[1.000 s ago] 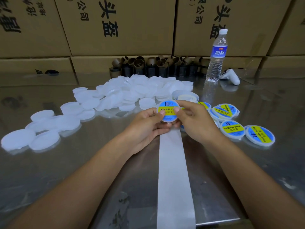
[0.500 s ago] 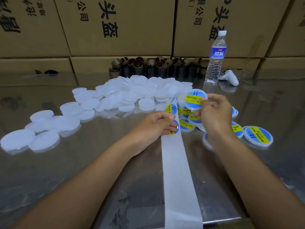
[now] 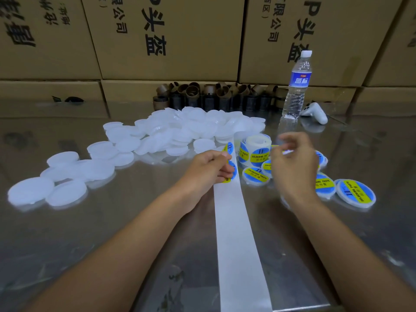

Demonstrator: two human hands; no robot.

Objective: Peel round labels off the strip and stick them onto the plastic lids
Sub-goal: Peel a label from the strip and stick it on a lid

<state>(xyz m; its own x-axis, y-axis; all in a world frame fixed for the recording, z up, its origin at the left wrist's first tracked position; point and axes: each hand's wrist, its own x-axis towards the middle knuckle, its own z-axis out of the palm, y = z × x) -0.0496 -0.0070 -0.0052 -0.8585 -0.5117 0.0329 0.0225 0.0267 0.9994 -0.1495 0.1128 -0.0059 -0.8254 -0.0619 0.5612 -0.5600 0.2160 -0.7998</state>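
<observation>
Two hands: the left hand (image 3: 209, 168) pinches a label (image 3: 233, 174) on the strip (image 3: 234, 221) beside the roll (image 3: 256, 149), while the blurred right hand (image 3: 292, 164), fingers curled, grip unclear, hangs over labelled lids (image 3: 355, 193); bare lids (image 3: 180, 129) lie heaped leftward.

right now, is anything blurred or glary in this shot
Head view: the right hand is motion-blurred, its fingers smeared, while the left hand on the strip is sharp; the shiny table mirrors the bottle and boxes; the wide lens bows the box edges.
</observation>
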